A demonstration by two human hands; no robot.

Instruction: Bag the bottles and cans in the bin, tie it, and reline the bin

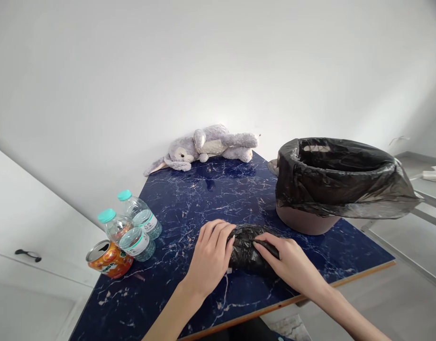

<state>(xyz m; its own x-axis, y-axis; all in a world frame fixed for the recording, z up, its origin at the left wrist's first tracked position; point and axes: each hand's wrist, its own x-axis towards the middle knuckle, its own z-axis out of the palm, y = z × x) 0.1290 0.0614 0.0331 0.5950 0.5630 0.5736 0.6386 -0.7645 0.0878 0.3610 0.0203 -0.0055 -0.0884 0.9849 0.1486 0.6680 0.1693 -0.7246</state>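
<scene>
Plastic, black and crumpled into a bundle (243, 248), lies near the front edge of the blue marbled table (189, 199), between the person's two hands. From the bundle's nine o'clock the left hand (211, 253) lays half-curled fingers over its end, thumb close by; whether it grips, I cannot tell. At three o'clock the right hand (291, 260) has thumb and forefinger nearly closed, pinching a fold of the plastic. A bin (306, 220) with a black liner (310, 187) draped over its rim stands at two o'clock, a plush rabbit (216, 146) lies at eleven, and two capped bottles (135, 242) and an orange can (116, 263) stand toward nine.
</scene>
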